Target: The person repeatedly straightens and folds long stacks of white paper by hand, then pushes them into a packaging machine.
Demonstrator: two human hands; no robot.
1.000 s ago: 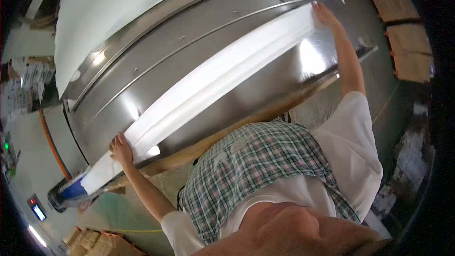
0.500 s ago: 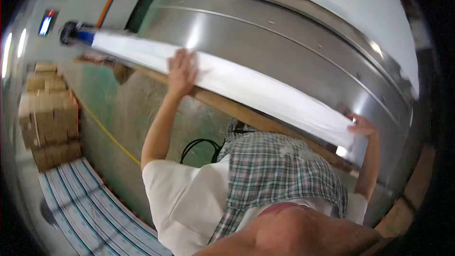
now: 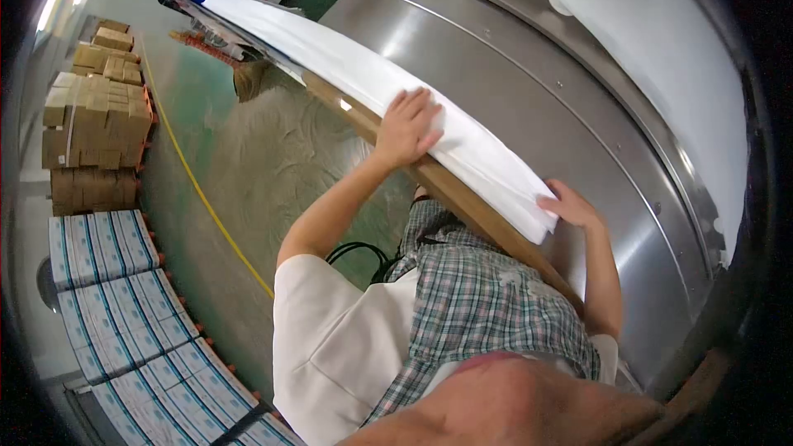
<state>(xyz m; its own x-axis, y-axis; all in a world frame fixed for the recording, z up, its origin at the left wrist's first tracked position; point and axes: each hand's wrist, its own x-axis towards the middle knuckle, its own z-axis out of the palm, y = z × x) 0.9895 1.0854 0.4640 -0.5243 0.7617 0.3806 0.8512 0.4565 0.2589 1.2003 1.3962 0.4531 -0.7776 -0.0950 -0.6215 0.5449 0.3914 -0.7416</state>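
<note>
A long white folded cloth [image 3: 330,56] lies along the front edge of a steel surface, on a wooden rail, stretching to the far left. My left hand [image 3: 406,130] rests flat on its near half, palm down and fingers stretched. At the cloth's right end, my right hand [image 3: 572,205] pinches the corner, fingertips on the fabric. The underside of that grip is hidden.
The curved steel surface [image 3: 462,58] rises behind the cloth, under a white sheet [image 3: 652,25]. A wooden rail [image 3: 462,198] runs along my waist. Stacked cardboard boxes [image 3: 99,124] and striped blue-white cartons [image 3: 132,306] stand at left, beyond a yellow floor line [image 3: 194,182].
The view has turned, so the cloth slants more steeply. My left hand now lies closer to my right hand along the cloth. My right hand stays at the cloth's end.
</note>
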